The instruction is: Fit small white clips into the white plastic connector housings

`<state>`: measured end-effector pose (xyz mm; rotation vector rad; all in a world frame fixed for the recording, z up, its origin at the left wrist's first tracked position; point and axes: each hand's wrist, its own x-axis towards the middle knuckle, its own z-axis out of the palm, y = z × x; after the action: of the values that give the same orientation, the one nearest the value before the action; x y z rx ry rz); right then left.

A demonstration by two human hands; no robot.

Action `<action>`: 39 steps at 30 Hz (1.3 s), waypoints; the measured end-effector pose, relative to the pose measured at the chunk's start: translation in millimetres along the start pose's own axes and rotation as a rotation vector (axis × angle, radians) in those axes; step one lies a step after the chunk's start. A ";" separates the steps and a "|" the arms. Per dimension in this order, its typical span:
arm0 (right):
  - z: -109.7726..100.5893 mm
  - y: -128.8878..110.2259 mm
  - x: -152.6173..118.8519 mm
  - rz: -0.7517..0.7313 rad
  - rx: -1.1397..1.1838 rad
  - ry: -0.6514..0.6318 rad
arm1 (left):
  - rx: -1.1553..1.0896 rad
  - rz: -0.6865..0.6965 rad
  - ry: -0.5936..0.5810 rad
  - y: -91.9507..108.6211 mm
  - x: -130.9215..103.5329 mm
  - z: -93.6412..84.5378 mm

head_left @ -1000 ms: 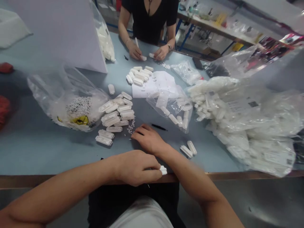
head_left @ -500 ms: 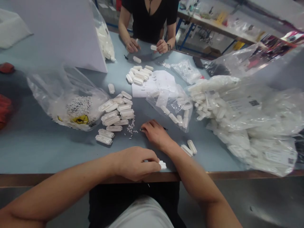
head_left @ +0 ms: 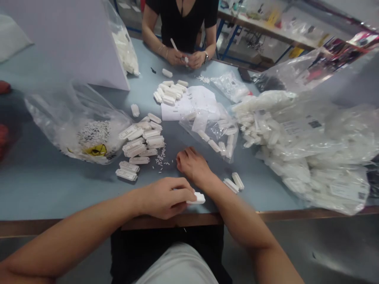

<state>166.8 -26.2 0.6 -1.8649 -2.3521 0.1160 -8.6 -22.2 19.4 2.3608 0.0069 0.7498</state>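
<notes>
Near the table's front edge, my left hand [head_left: 166,197] grips a white plastic piece [head_left: 199,198] between thumb and fingers. My right hand [head_left: 192,163] rests on the table beyond it with its fingers curled; whatever they hold, if anything, is hidden. Left of my right hand lie tiny white pins [head_left: 161,156], scattered loosely. Beside them is a pile of white slotted housings [head_left: 136,148]. Two more white pieces [head_left: 237,180] lie to the right of my right forearm.
A clear bag of small parts [head_left: 94,136] stands at the left. Large bags of white pieces [head_left: 308,134] cover the right side. Beyond a paper sheet [head_left: 189,103], a person across the table [head_left: 183,27] holds a small white piece. A flatter bag [head_left: 219,136] lies mid-table.
The white piece in my left hand has turned and shows more of its length. My right hand's fingers are more curled in. The person opposite has brought both hands together.
</notes>
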 end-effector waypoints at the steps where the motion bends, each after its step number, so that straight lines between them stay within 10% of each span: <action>1: -1.6 3.1 -1.3 0.021 0.052 0.024 | -0.005 -0.026 0.057 0.0 1.4 -2.4; 13: -32.2 34.7 -21.5 0.280 0.833 0.369 | -0.235 -0.876 0.557 -19.5 10.3 -6.0; 24: -29.3 20.3 -22.5 0.203 1.190 0.337 | -0.171 -0.813 0.565 -21.9 4.9 -3.4; 39: -32.4 21.4 -25.2 0.148 0.918 0.382 | 0.108 -0.684 0.499 -16.0 9.4 -9.2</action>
<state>198.1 -46.5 27.9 -1.4073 -1.4961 0.6582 -2.5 -2.4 20.6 1.9932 1.0266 0.9611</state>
